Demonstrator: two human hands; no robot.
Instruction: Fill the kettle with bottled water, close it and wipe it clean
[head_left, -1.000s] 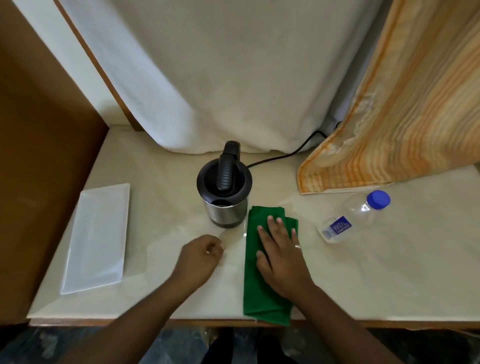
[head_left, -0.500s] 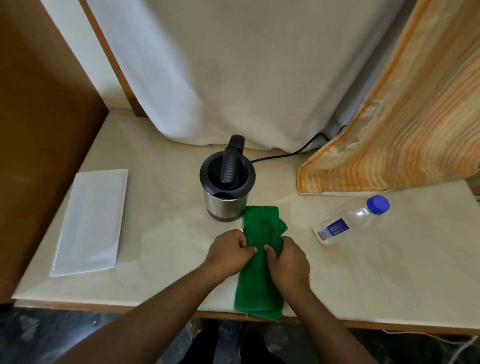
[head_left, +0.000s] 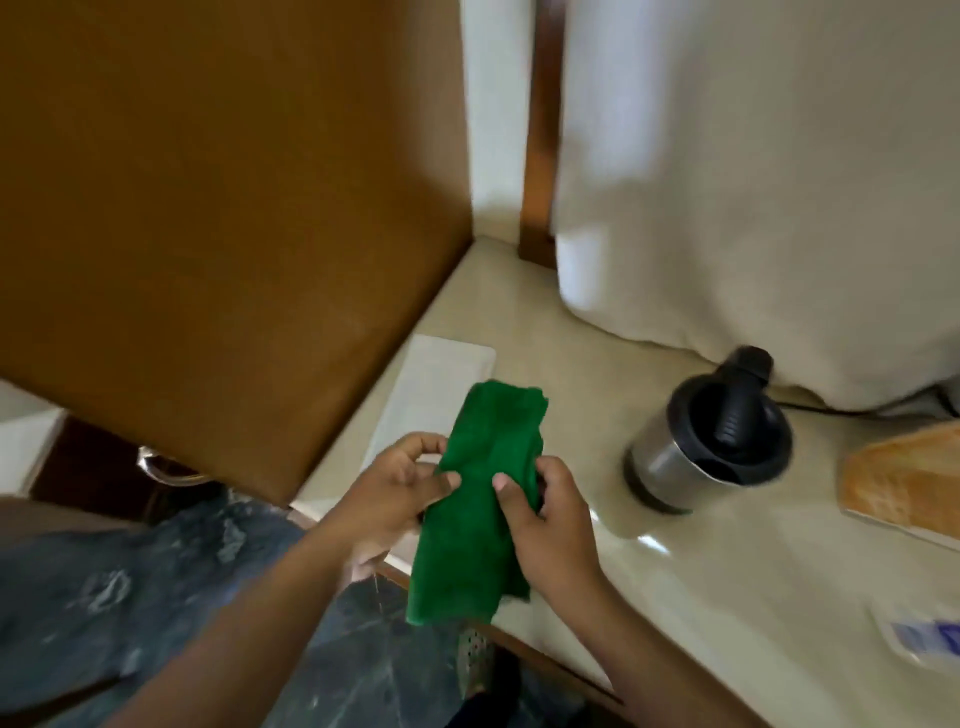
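Note:
A folded green cloth (head_left: 483, 483) is held up off the counter between both hands. My left hand (head_left: 400, 493) pinches its left edge and my right hand (head_left: 550, 525) grips its right edge. The steel kettle (head_left: 696, 457) with a black lid and handle stands on the cream counter (head_left: 727, 597) to the right of the cloth, lid shut. Only the labelled end of the water bottle (head_left: 919, 631) shows at the right edge, lying on the counter and blurred.
A white rectangular tray (head_left: 431, 384) lies on the counter behind the cloth. A brown wooden panel (head_left: 208, 234) walls the left side. A white curtain (head_left: 753, 182) hangs behind the kettle, an orange striped cloth (head_left: 904, 478) lies at the right.
Both hands closed on the green cloth and lifted it off the counter toward the left. The view swung left, so kettle and bottle now sit at the right.

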